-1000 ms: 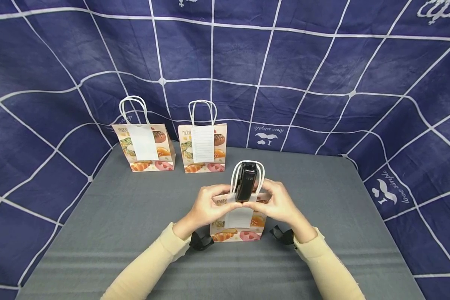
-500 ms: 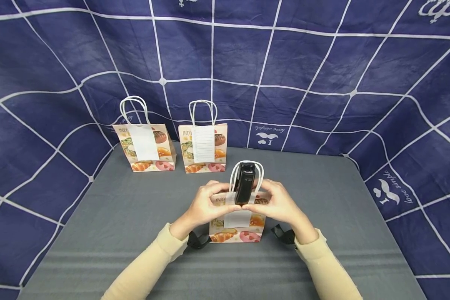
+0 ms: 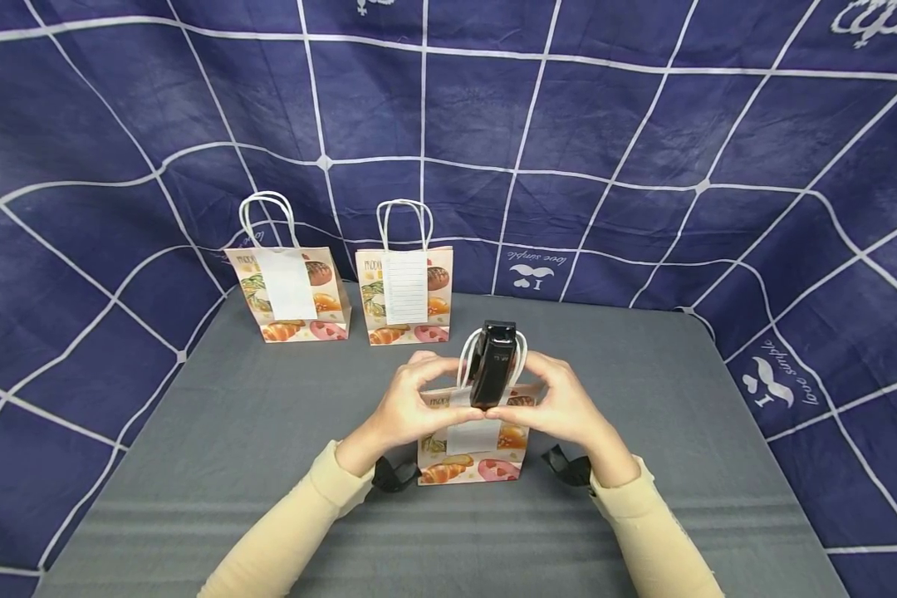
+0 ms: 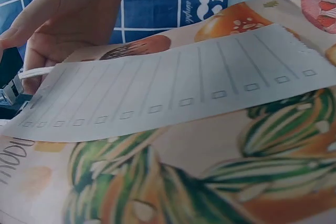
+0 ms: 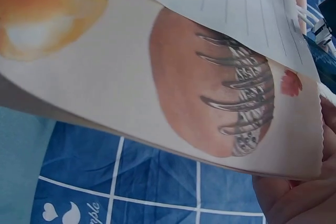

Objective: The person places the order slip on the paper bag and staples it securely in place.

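A black stapler stands nearly end-on at the top of the nearest paper bag, among its white handles. My left hand and right hand grip it from both sides, thumb tips meeting at its near end. Their other fingers reach behind the bag's top edge, partly hidden. A white lined slip lies flat against the bag's front. In the left wrist view the slip reaches the bag's top, near the stapler's metal end. The right wrist view shows bread print on the bag.
Two similar bags, one at the back left and one at the back centre, stand upright with white slips on their fronts. A grey cloth covers the table. Blue grid-patterned cloth hangs behind and at both sides.
The stapler's far end has shifted slightly up and to the right. The handle loops behind it sit a little lower. Both hands keep their hold, and the back bags have not moved.
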Demonstrator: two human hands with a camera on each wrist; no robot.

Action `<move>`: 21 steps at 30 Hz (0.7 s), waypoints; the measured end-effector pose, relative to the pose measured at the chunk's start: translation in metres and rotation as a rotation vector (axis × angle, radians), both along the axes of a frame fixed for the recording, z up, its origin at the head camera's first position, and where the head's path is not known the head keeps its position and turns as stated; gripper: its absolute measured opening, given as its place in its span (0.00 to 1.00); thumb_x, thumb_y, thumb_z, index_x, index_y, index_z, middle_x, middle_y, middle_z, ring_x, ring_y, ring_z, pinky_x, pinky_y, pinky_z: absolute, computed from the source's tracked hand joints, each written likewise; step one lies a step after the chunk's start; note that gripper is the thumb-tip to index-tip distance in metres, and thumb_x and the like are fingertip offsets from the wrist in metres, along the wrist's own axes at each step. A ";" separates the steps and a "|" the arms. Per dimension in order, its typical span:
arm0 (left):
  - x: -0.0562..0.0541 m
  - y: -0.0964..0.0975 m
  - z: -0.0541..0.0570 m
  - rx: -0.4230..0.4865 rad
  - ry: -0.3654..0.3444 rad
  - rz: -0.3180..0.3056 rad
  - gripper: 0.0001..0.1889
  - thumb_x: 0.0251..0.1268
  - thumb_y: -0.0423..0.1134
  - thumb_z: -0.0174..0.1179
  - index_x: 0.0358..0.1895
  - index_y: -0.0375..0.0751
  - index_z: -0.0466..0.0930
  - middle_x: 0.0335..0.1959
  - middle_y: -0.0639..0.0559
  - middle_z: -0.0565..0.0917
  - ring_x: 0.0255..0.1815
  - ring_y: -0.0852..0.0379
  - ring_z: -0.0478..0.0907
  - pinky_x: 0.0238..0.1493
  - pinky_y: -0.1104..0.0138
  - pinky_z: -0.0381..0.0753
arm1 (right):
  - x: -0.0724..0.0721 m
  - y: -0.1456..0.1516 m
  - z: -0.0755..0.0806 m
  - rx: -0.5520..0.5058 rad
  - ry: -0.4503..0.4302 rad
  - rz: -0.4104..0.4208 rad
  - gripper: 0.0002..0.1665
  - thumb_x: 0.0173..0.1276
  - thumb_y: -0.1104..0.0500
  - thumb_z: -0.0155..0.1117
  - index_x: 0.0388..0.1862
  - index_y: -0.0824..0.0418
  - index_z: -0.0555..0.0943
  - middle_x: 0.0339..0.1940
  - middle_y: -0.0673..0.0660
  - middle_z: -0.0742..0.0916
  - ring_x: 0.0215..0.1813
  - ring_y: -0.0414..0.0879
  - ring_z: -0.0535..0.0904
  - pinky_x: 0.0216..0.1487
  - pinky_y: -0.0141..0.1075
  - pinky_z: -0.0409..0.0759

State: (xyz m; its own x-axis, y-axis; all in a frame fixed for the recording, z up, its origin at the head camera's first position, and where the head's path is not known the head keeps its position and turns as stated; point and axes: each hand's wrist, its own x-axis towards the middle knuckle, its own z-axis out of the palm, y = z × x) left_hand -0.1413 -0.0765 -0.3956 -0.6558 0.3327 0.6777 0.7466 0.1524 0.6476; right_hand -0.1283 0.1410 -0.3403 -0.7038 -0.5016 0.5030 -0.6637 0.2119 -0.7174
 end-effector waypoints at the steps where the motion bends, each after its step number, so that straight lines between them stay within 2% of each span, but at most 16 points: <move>1: 0.000 0.000 0.002 0.001 0.001 -0.001 0.29 0.31 0.35 0.80 0.46 0.38 0.83 0.40 0.51 0.85 0.41 0.54 0.73 0.43 0.60 0.69 | 0.000 0.000 0.002 0.009 0.018 -0.010 0.32 0.36 0.75 0.79 0.45 0.72 0.78 0.39 0.64 0.85 0.42 0.38 0.79 0.40 0.38 0.82; 7: -0.003 0.000 0.009 0.014 0.050 -0.004 0.29 0.32 0.38 0.80 0.46 0.37 0.83 0.41 0.50 0.86 0.41 0.55 0.77 0.45 0.60 0.68 | 0.002 -0.002 0.011 0.030 0.074 -0.051 0.33 0.35 0.73 0.80 0.45 0.71 0.78 0.41 0.63 0.85 0.44 0.40 0.79 0.50 0.32 0.75; 12: -0.004 0.001 0.012 0.025 0.054 0.001 0.29 0.33 0.38 0.80 0.46 0.36 0.82 0.42 0.49 0.85 0.43 0.54 0.76 0.47 0.61 0.69 | -0.001 -0.003 0.011 -0.002 0.112 -0.038 0.36 0.32 0.76 0.80 0.46 0.72 0.77 0.41 0.64 0.85 0.46 0.40 0.79 0.51 0.32 0.75; 15: -0.003 0.001 0.015 0.032 0.049 0.002 0.30 0.31 0.36 0.80 0.47 0.36 0.82 0.42 0.49 0.85 0.43 0.54 0.76 0.47 0.61 0.70 | -0.007 0.000 0.003 -0.010 0.128 -0.043 0.39 0.30 0.75 0.80 0.48 0.71 0.76 0.42 0.64 0.84 0.47 0.42 0.79 0.53 0.33 0.74; 18: -0.004 0.001 0.017 0.038 0.052 0.004 0.30 0.31 0.35 0.80 0.47 0.35 0.82 0.42 0.48 0.85 0.43 0.54 0.76 0.47 0.61 0.70 | -0.015 0.004 -0.008 -0.026 0.119 -0.049 0.46 0.31 0.74 0.81 0.55 0.70 0.73 0.44 0.63 0.85 0.49 0.43 0.79 0.57 0.35 0.71; 21: -0.005 0.002 0.018 0.048 0.067 0.007 0.31 0.30 0.34 0.80 0.47 0.35 0.82 0.41 0.48 0.85 0.42 0.53 0.76 0.47 0.61 0.70 | -0.021 0.007 -0.014 -0.067 0.111 -0.024 0.52 0.35 0.70 0.81 0.62 0.69 0.67 0.48 0.62 0.84 0.52 0.45 0.79 0.60 0.36 0.68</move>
State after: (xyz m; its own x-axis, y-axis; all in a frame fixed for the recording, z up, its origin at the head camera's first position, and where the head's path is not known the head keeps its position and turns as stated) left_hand -0.1463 -0.0745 -0.3778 -0.6107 0.2942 0.7351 0.7874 0.1279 0.6030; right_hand -0.1492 0.1484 -0.3540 -0.6531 -0.4477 0.6107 -0.7354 0.1827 -0.6525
